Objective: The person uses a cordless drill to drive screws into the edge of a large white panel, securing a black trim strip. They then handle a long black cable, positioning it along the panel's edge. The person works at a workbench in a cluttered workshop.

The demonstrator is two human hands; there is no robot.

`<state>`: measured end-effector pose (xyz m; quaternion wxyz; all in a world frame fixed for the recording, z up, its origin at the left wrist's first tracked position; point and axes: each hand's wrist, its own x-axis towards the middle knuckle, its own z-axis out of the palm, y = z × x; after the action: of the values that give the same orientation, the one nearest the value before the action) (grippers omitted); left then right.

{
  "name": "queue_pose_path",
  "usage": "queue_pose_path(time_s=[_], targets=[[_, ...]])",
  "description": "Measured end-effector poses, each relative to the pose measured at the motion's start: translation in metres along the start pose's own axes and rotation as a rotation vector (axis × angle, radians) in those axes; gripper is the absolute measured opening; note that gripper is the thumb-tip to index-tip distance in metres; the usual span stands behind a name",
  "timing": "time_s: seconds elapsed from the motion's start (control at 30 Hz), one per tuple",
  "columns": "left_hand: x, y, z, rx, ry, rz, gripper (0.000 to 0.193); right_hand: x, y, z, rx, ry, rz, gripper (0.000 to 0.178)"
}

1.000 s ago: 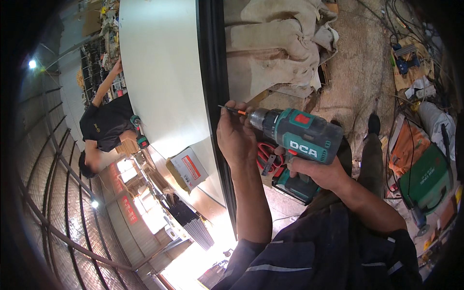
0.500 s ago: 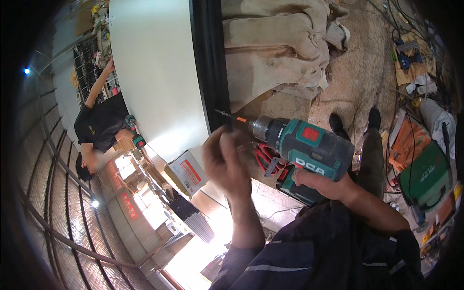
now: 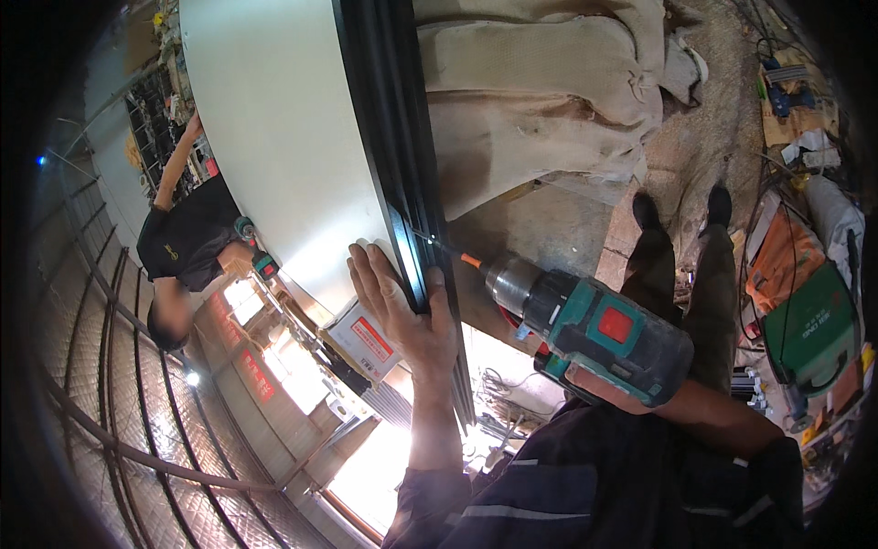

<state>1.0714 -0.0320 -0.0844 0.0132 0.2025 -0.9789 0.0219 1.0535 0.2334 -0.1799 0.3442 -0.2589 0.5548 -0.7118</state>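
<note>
a dusty concrete floor (image 3: 549, 229) runs below, with pale sacks (image 3: 540, 91) heaped on it and tools and cables (image 3: 796, 101) scattered to the right. a green case (image 3: 814, 329) lies there too. wire mesh (image 3: 119, 430) curves at the left, bright daylight under it.

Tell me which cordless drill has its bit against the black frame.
The big teal drill in the right hand, its bit touching the black frame. The smaller drill held by the other person at left is away from it.

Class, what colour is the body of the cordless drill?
Teal green with a red patch and black parts; the cordless drill shows best in the head view.
</note>
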Motion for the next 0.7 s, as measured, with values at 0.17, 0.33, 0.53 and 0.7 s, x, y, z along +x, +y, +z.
queue_pose_path(time_s=[0.17, 0.33, 0.53, 0.7], targets=[[0.000, 0.000, 0.002, 0.013, -0.001, -0.013, 0.075, 0.012, -0.015, -0.008, 0.139, 0.098, 0.083, 0.038], [0.001, 0.000, 0.001, -0.014, 0.002, -0.013, 0.076, 0.013, -0.014, -0.009, 0.380, 0.046, 0.171, 0.038], [0.001, 0.002, -0.001, 0.010, -0.002, -0.029, 0.075, 0.020, -0.015, -0.009, 0.398, 0.020, 0.234, 0.037], [0.002, 0.001, 0.002, -0.023, 0.014, -0.032, 0.076, 0.032, -0.019, -0.013, 0.462, -0.010, 0.295, 0.037]])
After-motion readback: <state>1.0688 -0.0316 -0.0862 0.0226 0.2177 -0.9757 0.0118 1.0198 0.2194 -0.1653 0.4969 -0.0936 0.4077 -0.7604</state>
